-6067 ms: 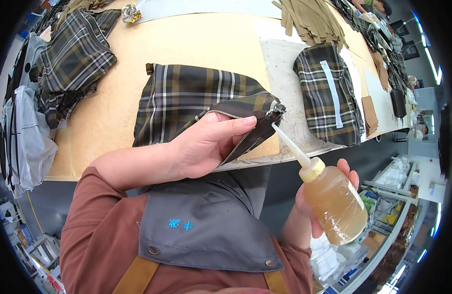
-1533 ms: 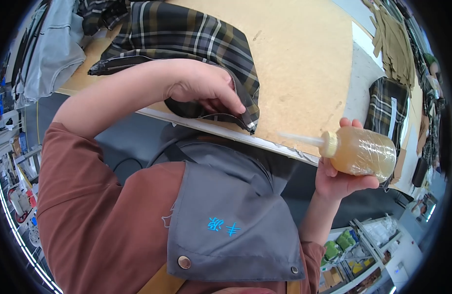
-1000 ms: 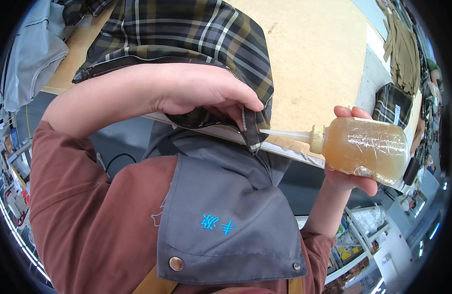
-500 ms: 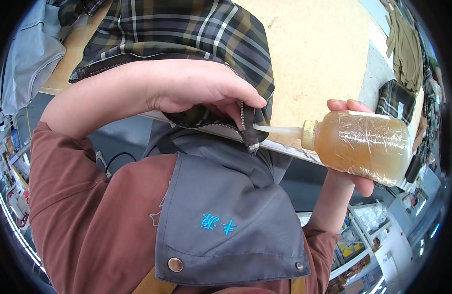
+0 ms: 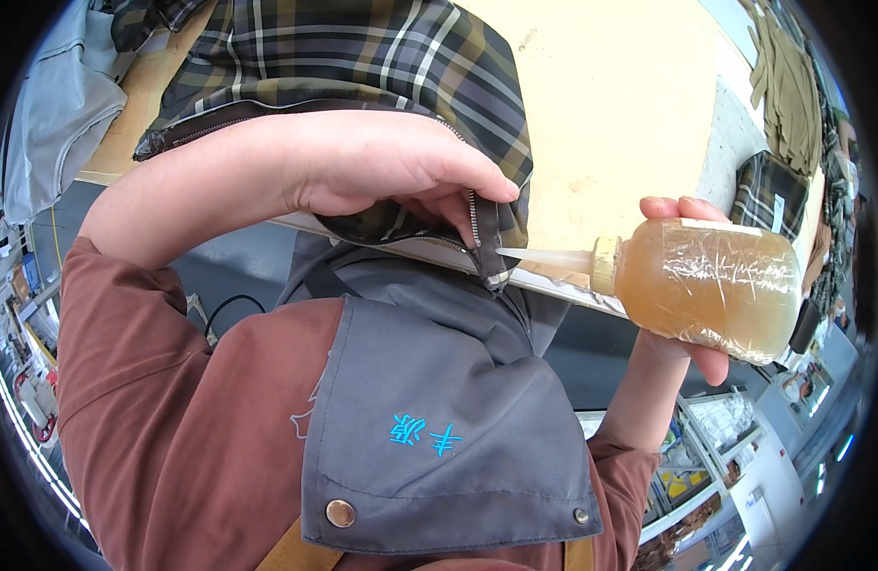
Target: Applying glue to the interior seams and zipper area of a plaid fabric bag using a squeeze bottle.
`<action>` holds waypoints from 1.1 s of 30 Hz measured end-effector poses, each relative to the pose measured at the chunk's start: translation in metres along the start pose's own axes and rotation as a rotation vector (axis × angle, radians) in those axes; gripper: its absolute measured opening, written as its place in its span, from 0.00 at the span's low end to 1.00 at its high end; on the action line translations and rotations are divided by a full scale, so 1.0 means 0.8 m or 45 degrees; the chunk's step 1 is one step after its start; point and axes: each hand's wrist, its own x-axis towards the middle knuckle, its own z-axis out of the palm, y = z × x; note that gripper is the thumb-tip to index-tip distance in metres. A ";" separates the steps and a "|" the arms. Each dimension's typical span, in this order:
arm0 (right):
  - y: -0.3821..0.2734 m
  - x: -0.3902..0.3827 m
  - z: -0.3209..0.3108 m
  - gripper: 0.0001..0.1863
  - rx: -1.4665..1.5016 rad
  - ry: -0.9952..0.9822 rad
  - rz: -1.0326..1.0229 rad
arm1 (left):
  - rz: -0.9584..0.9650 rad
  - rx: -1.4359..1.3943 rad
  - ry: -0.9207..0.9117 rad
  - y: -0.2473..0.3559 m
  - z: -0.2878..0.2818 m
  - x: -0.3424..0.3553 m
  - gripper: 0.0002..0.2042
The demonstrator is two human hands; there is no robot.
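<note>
A dark plaid fabric piece (image 5: 363, 57) with an open metal zipper (image 5: 474, 221) along its edge lies at the table's near side. My left hand (image 5: 410, 167) is closed on the plaid piece at the zipper's end, thumb on top and fingers partly hidden inside the opening. In my right hand (image 5: 700, 357) is a squeeze bottle (image 5: 710, 285) of amber liquid, tipped on its side, fingers wrapped round it. Its thin whitish nozzle (image 5: 548, 257) points left, and the tip is at or very near the dark zipper tape; contact is hard to tell.
Beneath the fabric is a pale wooden tabletop (image 5: 620, 124), its near edge close to my apron (image 5: 439, 381). Grey cloth (image 5: 68, 95) hangs at the far left. Another plaid piece (image 5: 770, 195) and a stack of olive strips (image 5: 786, 95) lie at the right.
The bottle has shifted slightly to the right, and its nozzle tip has drawn a little right along with it. My left hand keeps its hold on the zipper end, almost unmoved.
</note>
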 end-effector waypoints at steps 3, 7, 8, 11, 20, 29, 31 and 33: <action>0.000 0.000 0.001 0.56 0.081 -0.039 -0.130 | 0.061 -0.079 -0.018 -0.005 0.003 0.004 0.18; -0.026 -0.018 0.010 0.60 -0.085 0.483 0.063 | 0.077 -0.295 -0.046 -0.009 0.008 0.012 0.18; -0.030 -0.020 0.013 0.61 -0.235 0.773 0.228 | 0.085 -0.299 -0.055 -0.009 0.010 0.014 0.18; -0.030 -0.028 0.021 0.62 -0.367 1.014 0.097 | 0.117 -0.296 -0.053 -0.010 0.013 0.016 0.16; -0.029 -0.056 0.023 0.61 -0.262 0.694 0.214 | 0.173 -0.282 -0.068 -0.015 0.012 0.026 0.15; -0.026 -0.048 0.026 0.62 -0.403 0.747 0.408 | 0.168 -0.271 -0.055 -0.014 0.014 0.027 0.14; -0.022 -0.049 0.028 0.62 -0.414 0.798 0.368 | 0.171 -0.322 -0.008 -0.011 0.019 0.025 0.12; -0.020 -0.048 0.028 0.62 -0.425 0.848 0.328 | 0.154 -0.320 0.011 -0.007 0.020 0.022 0.12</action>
